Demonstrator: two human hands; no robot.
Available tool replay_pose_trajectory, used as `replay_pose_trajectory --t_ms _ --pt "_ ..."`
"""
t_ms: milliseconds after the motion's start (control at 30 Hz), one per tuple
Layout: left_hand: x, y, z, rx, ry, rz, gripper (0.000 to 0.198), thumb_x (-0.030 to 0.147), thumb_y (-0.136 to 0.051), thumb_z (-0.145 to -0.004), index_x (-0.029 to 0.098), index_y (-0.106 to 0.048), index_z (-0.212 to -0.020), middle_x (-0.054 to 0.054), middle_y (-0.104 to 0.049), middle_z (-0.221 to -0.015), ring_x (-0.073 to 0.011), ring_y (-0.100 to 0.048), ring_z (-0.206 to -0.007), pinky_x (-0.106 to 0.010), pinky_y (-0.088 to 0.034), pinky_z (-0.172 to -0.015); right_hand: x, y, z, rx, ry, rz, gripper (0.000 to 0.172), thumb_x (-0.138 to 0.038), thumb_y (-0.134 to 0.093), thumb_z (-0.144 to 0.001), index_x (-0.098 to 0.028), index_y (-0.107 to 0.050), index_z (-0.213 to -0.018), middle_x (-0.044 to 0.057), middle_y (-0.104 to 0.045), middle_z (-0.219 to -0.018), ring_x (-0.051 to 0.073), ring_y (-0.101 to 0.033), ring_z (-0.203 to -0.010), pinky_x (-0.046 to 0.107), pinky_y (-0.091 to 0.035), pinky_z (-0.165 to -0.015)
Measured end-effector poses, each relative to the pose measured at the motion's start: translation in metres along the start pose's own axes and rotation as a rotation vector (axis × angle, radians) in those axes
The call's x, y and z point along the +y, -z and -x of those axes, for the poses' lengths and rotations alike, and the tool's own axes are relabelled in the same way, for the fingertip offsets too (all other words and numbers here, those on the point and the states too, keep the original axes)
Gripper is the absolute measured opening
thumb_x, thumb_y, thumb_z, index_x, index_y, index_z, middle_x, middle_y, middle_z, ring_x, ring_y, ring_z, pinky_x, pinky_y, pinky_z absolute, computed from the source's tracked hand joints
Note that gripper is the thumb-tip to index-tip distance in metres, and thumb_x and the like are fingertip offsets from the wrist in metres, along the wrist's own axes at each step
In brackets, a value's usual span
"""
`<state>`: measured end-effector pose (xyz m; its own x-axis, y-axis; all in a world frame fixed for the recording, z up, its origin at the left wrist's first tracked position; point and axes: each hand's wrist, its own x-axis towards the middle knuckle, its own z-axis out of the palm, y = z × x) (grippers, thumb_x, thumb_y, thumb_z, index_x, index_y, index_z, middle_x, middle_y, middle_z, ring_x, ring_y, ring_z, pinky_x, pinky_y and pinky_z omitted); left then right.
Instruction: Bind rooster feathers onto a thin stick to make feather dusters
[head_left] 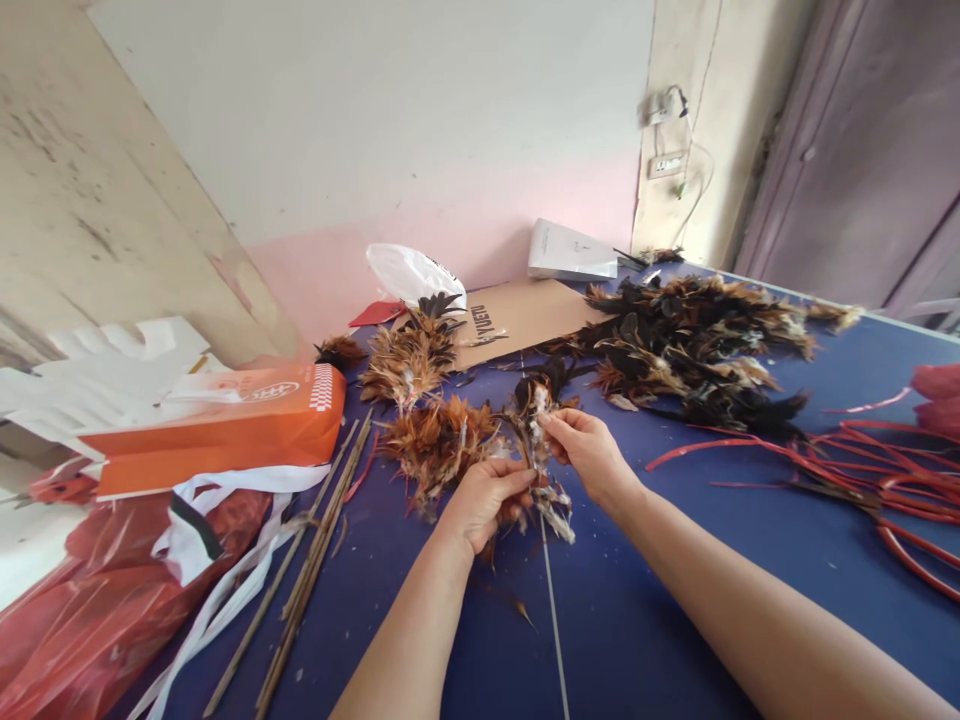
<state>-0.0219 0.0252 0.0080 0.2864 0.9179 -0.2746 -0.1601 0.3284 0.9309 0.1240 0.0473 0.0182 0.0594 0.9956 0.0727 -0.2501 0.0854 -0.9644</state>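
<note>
Both hands work a bunch of brown, black and white feathers [541,440] over a blue table [675,600]. My left hand [486,500] is closed around the lower part of the bunch, where white downy ends hang. My right hand [585,450] pinches the feathers near the top with thumb and fingers. A loose orange-brown feather cluster [439,440] lies just left of my left hand.
A large heap of dark feathers [697,350] lies at the back right. Red plastic strips [862,470] curl at the right. Thin sticks [307,580], an orange bag [225,425], red plastic sheeting [90,610] and white straps sit left. Cardboard [517,315] is behind.
</note>
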Motion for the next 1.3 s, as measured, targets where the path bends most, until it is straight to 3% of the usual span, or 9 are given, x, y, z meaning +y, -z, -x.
replay_pose_trajectory --t_ms 200,433,600,800,900,1033,1167,1300 --pt "-0.004 0.005 -0.005 -0.017 0.000 0.037 0.019 0.025 -0.072 -0.059 0.010 -0.065 -0.069 -0.009 -0.066 -0.073 -0.0046 -0.051 -0.045 -0.013 -0.031 -0.036 0.004 0.001 0.000 -0.030 0.009 -0.008 0.030 -0.045 -0.061 -0.065 -0.017 -0.051 -0.064 -0.002 -0.051 -0.053 0.006 -0.039 -0.042 0.019 -0.028 -0.040" --pt "-0.002 0.002 -0.002 -0.040 0.029 0.067 0.016 0.022 -0.070 -0.062 0.010 -0.062 -0.070 -0.012 -0.067 -0.080 -0.0045 -0.053 -0.046 -0.011 -0.031 -0.035 0.004 -0.001 0.001 0.025 0.072 0.072 0.026 -0.041 -0.060 -0.068 -0.016 -0.052 -0.065 -0.002 -0.053 -0.055 0.006 -0.041 -0.042 0.020 -0.030 -0.041" --pt "0.000 -0.002 0.000 -0.082 0.044 0.099 0.015 0.020 -0.071 -0.061 0.010 -0.061 -0.067 -0.009 -0.066 -0.072 -0.0023 -0.049 -0.042 -0.010 -0.028 -0.032 0.004 -0.004 0.004 0.059 0.094 0.096 0.028 -0.043 -0.061 -0.066 -0.017 -0.053 -0.064 -0.001 -0.053 -0.053 0.008 -0.041 -0.042 0.021 -0.030 -0.040" --pt "0.001 -0.001 -0.001 -0.021 0.050 0.173 0.016 0.014 -0.072 -0.058 0.010 -0.059 -0.066 -0.006 -0.064 -0.064 -0.0016 -0.046 -0.039 -0.010 -0.027 -0.032 0.005 -0.004 0.005 0.038 0.064 0.031 0.031 -0.046 -0.059 -0.067 -0.015 -0.054 -0.064 0.000 -0.056 -0.057 0.007 -0.044 -0.044 0.020 -0.033 -0.041" --pt "0.004 0.002 -0.002 0.017 0.015 0.274 0.015 0.011 -0.071 -0.059 0.011 -0.058 -0.067 -0.005 -0.063 -0.063 -0.0016 -0.045 -0.040 -0.010 -0.028 -0.032 0.006 0.000 0.003 0.050 -0.042 -0.057 0.032 -0.047 -0.059 -0.068 -0.015 -0.058 -0.071 0.001 -0.060 -0.067 0.006 -0.048 -0.046 0.019 -0.035 -0.043" --pt "0.005 0.008 -0.003 0.003 -0.013 0.392 0.014 0.009 -0.069 -0.061 0.010 -0.060 -0.070 -0.004 -0.062 -0.066 -0.0008 -0.046 -0.042 -0.009 -0.029 -0.034 0.007 0.002 0.002 -0.126 -0.239 -0.172 0.029 -0.040 -0.065 -0.065 -0.014 -0.061 -0.076 0.001 -0.061 -0.071 0.005 -0.051 -0.049 0.017 -0.037 -0.044" --pt "0.004 0.008 -0.003 -0.027 0.001 0.408 0.013 0.009 -0.069 -0.062 0.010 -0.062 -0.072 -0.003 -0.061 -0.064 -0.0006 -0.046 -0.042 -0.008 -0.029 -0.033 0.008 -0.001 0.006 -0.344 -0.297 -0.227 0.022 -0.032 -0.068 -0.065 -0.013 -0.061 -0.073 0.001 -0.061 -0.063 0.005 -0.052 -0.052 0.015 -0.036 -0.047" --pt "0.004 0.006 -0.003 -0.017 0.021 0.367 0.012 0.010 -0.069 -0.062 0.010 -0.063 -0.071 -0.003 -0.062 -0.064 -0.0011 -0.047 -0.041 -0.008 -0.029 -0.032 0.009 -0.002 0.007 -0.356 -0.282 -0.212 0.019 -0.029 -0.069 -0.064 -0.013 -0.059 -0.069 0.000 -0.060 -0.057 0.006 -0.052 -0.052 0.016 -0.034 -0.048"
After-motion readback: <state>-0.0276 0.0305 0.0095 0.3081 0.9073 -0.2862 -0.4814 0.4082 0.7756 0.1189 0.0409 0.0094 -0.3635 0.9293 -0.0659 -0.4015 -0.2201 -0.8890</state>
